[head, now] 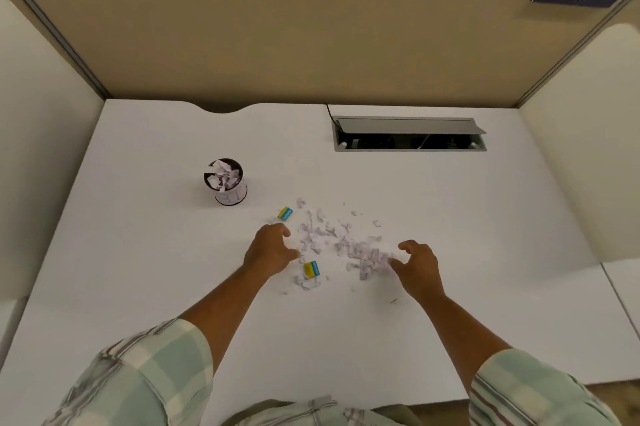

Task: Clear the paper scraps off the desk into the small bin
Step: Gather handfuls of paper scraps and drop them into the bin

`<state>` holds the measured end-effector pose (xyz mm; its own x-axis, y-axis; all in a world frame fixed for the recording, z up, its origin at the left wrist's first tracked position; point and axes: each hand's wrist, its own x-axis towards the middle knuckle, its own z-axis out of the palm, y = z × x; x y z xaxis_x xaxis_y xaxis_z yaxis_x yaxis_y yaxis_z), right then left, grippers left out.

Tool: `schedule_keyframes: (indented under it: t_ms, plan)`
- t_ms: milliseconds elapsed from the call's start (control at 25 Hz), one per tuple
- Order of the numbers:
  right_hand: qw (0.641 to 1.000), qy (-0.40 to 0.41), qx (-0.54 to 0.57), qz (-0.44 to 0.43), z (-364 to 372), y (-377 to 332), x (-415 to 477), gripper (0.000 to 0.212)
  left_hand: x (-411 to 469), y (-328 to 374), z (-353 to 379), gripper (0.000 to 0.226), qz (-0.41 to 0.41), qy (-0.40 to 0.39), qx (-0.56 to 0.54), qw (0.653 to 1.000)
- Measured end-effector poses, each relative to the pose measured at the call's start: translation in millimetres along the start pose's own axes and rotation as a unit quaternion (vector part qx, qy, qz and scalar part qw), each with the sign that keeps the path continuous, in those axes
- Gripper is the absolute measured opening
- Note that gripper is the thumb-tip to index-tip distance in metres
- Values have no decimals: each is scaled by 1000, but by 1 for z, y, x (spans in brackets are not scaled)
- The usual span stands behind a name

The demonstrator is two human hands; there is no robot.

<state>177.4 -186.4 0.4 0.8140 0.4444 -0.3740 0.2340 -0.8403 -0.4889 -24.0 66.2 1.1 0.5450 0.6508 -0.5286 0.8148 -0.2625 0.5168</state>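
White paper scraps [341, 243] lie strewn over the middle of a white table [145, 252] inside a study cubicle, with both bare hands of a person in a pale checked shirt reaching in from the near edge. On one side of the heap the left hand [270, 250] rests with its grip apart, fingers curled and spread, closed on nothing. On the other side the right hand [417, 264] has its fingertips at the thickest part of the heap; its grip is loosely apart, and whether it pinches any scrap cannot be told. Two small yellow-and-blue erasers sit among the scraps: one [285, 213] toward the far-left fringe of the heap, the other [311, 269] just beside the left thumb. The small bin [227, 184], a dark-rimmed cup already heaped with scraps, stands upright well apart from the pile, toward the far-left part of the table. An open cable hatch [410, 134] is set near the far edge.
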Motion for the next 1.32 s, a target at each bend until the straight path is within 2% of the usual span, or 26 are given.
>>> schedule_keyframes:
  t_ms: [80,240,320,440,520,600,720,800,920,1080,1240,1320]
  plan:
    - [1000,-20,-8,21,-3,17,5,65,-11,3,20,61,-29,-9,23,999]
    - [993,-64,-95,18,1,32,18,105,-31,11,56,78,-99,3,43,994]
    - [987,-88,-134,-23,6,31,27,114,-37,17,72,83,-127,29,43,991]
    - [977,-126,-152,-85,18,15,37,116,-46,26,92,83,-158,62,27,985]
    - [966,-151,-174,-115,29,1,39,109,-48,29,101,77,-165,86,13,982]
    - [956,-159,-195,-149,39,-12,38,94,-48,30,105,66,-162,102,3,981]
    - [941,-163,-220,-198,51,-27,34,54,-46,26,109,51,-146,115,-21,982]
    - [933,-160,-240,-215,55,-32,29,35,-42,23,108,40,-135,122,-29,983]
    - [925,-138,-263,-237,63,-44,21,23,-36,9,98,27,-133,109,-42,984]
    - [950,-125,-207,-197,58,-41,27,13,-35,12,95,17,-139,89,-63,984]
    - [984,-127,-66,-103,55,-42,30,4,-37,4,87,15,-153,81,-109,979]
    - [990,-123,0,-73,53,-45,29,8,-37,-1,78,17,-162,79,-141,974]
